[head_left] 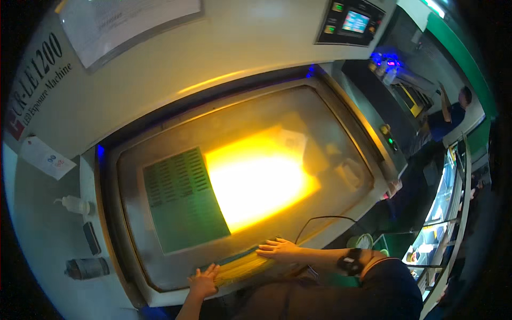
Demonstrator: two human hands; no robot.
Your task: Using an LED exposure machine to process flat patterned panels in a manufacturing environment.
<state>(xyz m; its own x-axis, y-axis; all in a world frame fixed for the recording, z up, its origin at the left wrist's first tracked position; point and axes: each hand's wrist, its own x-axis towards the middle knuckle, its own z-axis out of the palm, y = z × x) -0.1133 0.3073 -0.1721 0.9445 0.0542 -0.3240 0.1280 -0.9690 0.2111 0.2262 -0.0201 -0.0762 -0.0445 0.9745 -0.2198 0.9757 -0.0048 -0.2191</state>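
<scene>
At the near edge of the large framed bed (266, 114), a long yellow-lit piece with a dark green upper edge (240, 269) lies between my hands. I cannot make out whether it is one panel or a stack. My left hand (203, 282) rests on its left end with the fingers spread. Stretched fingers of my right hand (278, 249) lie over its right end; a dark watch is on that wrist. Beyond my hands a green panel with rows of small dark slots (186, 200) lies flat on the bed. Bright yellow-white light glares right beside it.
A thin black cable (325, 217) curves over the near rim. On the left ledge are a white squeeze bottle (73, 205), a dark phone-like slab (91, 238) and a grey cylinder (87, 268). A control screen (356, 22) is at upper right. Another person (450, 114) works far right.
</scene>
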